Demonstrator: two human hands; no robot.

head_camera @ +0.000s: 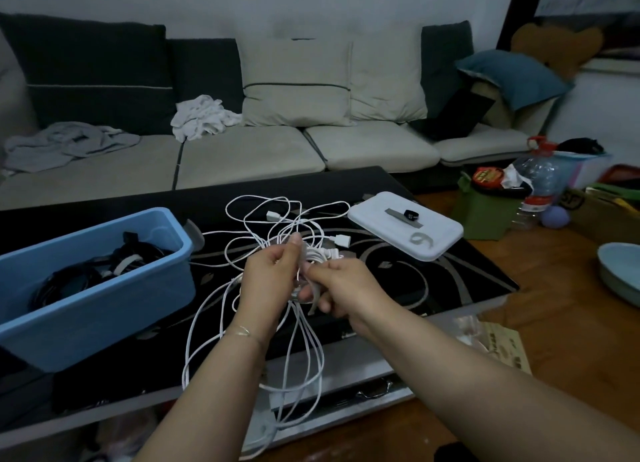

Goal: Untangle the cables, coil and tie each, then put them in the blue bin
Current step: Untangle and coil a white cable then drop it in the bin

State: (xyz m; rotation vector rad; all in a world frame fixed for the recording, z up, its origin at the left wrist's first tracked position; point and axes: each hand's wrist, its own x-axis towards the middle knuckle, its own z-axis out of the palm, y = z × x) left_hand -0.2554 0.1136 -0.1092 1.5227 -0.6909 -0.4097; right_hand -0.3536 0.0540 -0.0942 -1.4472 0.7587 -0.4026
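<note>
At the left edge of the frame I see the blue bin sitting on the black glass table, tilted a little toward me in the picture. Inside it lie black cables, already coiled, with a pale tie strap around one of them.

Moving toward the centre, a tangle of white cables spreads over the table just right of the bin, its loops fanning out toward the upper middle of the frame and hanging down past the near table edge to the lower centre. Two white plug ends show among the upper loops.

My left hand is raised above the table in the centre of the frame, its fingers curled around a gathered bunch of the white cables, thumb and fingertips pinching near the top. A thin bracelet circles that wrist.

Just to its right, touching the same bunch, my right hand pinches a grey strap that curls down below the fingers; whether it also grips the cable itself I cannot tell.

Further right, on the table's far right corner, lies a white lid, with a flat grey strip, a small black roll and a loose grey tie on top of it.

Behind the table, across the upper frame, stands a sofa with crumpled cloths on its left seats.
</note>
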